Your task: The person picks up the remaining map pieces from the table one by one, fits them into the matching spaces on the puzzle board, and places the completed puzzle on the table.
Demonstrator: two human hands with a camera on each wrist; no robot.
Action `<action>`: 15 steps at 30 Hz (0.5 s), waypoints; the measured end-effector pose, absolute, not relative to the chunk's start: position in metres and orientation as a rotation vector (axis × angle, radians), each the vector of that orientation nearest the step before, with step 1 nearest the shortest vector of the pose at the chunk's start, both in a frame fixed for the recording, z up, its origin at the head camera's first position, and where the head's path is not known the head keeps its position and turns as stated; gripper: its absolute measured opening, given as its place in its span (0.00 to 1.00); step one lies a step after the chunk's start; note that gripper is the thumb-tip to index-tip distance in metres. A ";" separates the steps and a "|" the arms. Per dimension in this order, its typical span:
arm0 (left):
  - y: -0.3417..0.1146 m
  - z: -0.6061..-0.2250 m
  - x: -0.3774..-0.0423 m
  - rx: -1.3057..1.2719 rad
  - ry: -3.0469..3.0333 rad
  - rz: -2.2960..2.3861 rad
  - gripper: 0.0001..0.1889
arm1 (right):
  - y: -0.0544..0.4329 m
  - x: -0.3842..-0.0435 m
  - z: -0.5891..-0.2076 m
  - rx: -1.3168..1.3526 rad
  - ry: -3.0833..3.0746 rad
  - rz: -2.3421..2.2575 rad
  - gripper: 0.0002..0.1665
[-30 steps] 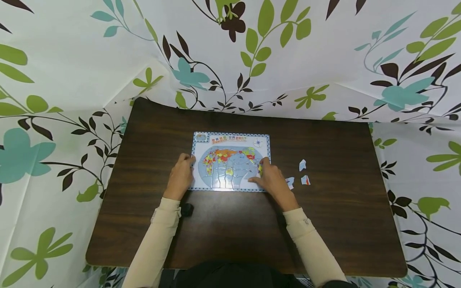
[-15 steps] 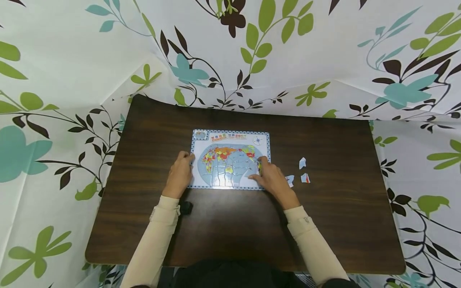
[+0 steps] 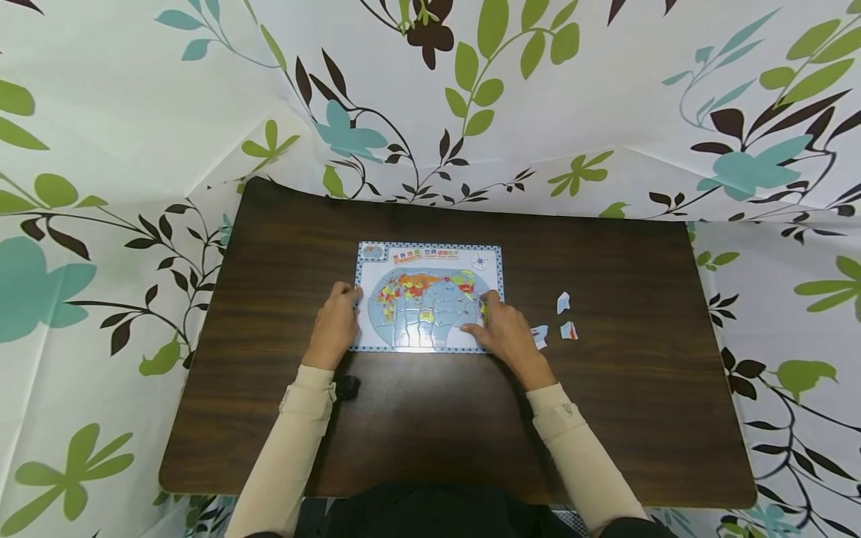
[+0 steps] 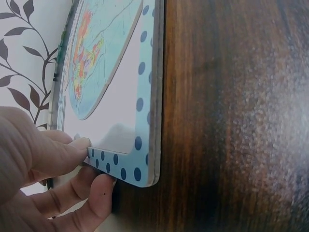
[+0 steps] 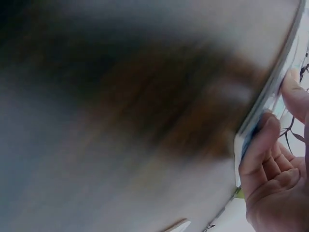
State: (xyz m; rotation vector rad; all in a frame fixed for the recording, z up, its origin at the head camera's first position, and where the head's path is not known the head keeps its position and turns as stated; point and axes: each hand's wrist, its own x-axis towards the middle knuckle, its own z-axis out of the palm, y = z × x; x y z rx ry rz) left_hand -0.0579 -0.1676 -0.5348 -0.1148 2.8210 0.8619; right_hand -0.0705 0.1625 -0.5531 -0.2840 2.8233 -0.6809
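A world-map jigsaw puzzle (image 3: 430,258) in a dotted blue frame lies on the dark wooden table. My left hand (image 3: 336,326) pinches its left edge; the left wrist view shows the thumb (image 4: 72,152) on top of the border and the other fingers around the side. Over the right edge, my right hand (image 3: 509,334) holds the puzzle with thumb and forefinger spread on it, a yellow-green patch of map between them. The right palm hides part of the lower right border. In the right wrist view, curled fingers (image 5: 277,164) sit by the puzzle's corner.
Loose jigsaw pieces lie right of the puzzle: one (image 3: 540,336) beside the right hand, another (image 3: 563,302) farther back, a third (image 3: 569,330) below that. A small black object (image 3: 347,388) is by the left wrist. Leaf-patterned cloth (image 3: 430,112) hangs behind the table (image 3: 639,359).
The head view shifts slightly. Both hands keep their places on the puzzle, and the loose pieces stay where they were.
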 end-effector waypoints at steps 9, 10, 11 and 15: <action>-0.168 -0.532 -0.057 -0.091 2.833 0.872 0.23 | 0.161 -0.071 -0.552 -0.235 2.812 -0.684 0.49; -0.168 -0.532 -0.057 -0.092 2.833 0.875 0.23 | 0.161 -0.071 -0.552 -0.230 2.806 -0.678 0.49; -0.168 -0.532 -0.057 -0.093 2.831 0.878 0.23 | 0.161 -0.071 -0.551 -0.222 2.798 -0.682 0.49; -0.168 -0.531 -0.057 -0.107 2.812 0.892 0.23 | 0.165 -0.073 -0.544 -0.162 2.744 -0.762 0.44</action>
